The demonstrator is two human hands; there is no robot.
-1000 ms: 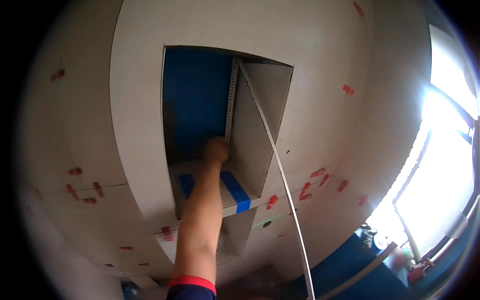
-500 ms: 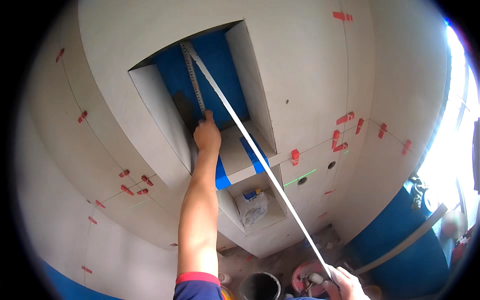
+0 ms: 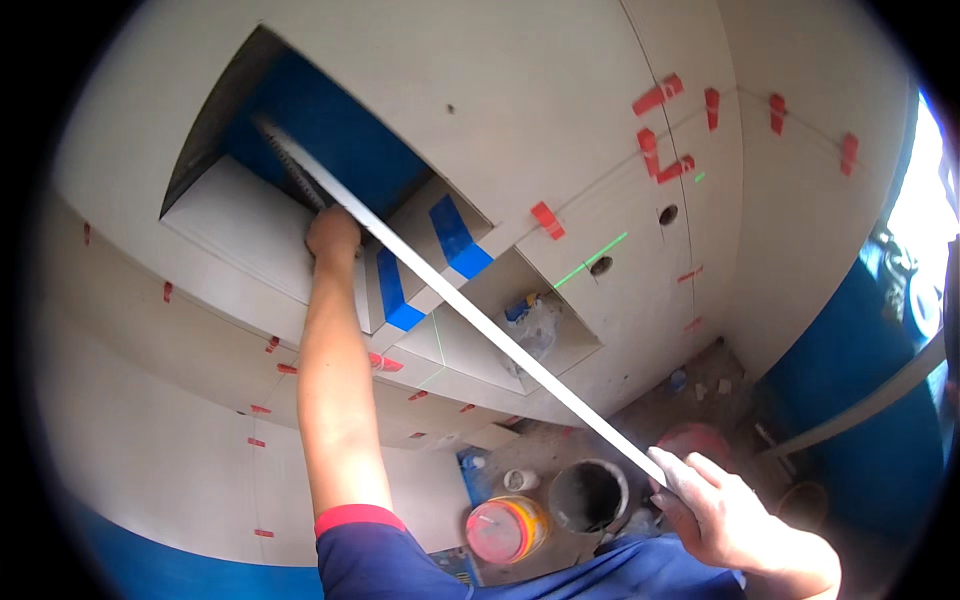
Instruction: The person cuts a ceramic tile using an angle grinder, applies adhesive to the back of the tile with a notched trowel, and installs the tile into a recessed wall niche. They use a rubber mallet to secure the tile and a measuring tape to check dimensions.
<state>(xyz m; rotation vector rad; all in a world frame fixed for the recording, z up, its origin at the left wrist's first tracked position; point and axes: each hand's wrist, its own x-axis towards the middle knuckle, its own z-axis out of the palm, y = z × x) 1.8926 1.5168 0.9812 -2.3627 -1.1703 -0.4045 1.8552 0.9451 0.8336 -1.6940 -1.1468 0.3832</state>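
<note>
A long white strip [image 3: 470, 315] runs slantwise from inside the upper wall niche [image 3: 280, 232] down to my right hand [image 3: 715, 505], whose fingers are closed round its near end. My left hand [image 3: 335, 235] reaches into that niche, closed on the lower end of a narrow strip with dark marks [image 3: 297, 178], like a measuring strip. The far ends of both strips meet near the niche's blue back panel [image 3: 355, 125]; blur there hides whether they are joined. My left fingers are partly turned away.
Blue tape [image 3: 462, 245] covers parts of the ledge between the niches. A plastic bag [image 3: 535, 330] lies in the lower niche. Red tile wedges [image 3: 547, 220] stick out along the wall joints. On the floor stand a black bucket [image 3: 588, 497] and a lidded pail [image 3: 505, 530].
The view has turned and tilted, so the niche now slants and more floor shows. My right hand has come further into view. Both hands keep hold of their strips.
</note>
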